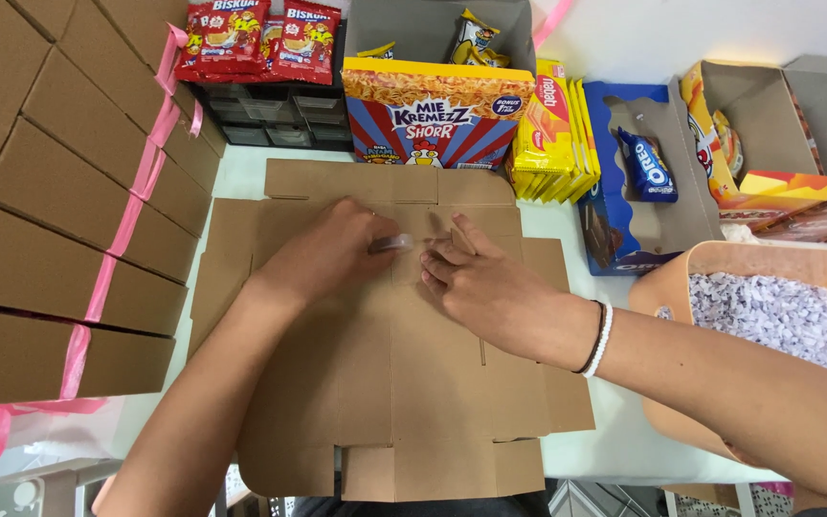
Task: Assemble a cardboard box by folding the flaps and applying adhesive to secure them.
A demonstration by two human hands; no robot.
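Note:
A flat, unfolded cardboard box blank (pixel 404 383) lies on the white table in front of me. My left hand (pixel 323 254) rests on its upper middle and grips a small clear object (pixel 391 243), apparently a tape roll, between thumb and fingers. My right hand (pixel 485 287) lies flat on the cardboard just to the right of it, fingertips almost touching the clear object. A black band and a white band circle my right wrist.
Stacked closed cardboard boxes (pixel 59 211) tied with pink ribbon fill the left. Snack packets and open snack cartons (pixel 437 110) line the back. A blue biscuit carton (pixel 638 168) and an orange tub of shredded paper (pixel 768 311) stand on the right.

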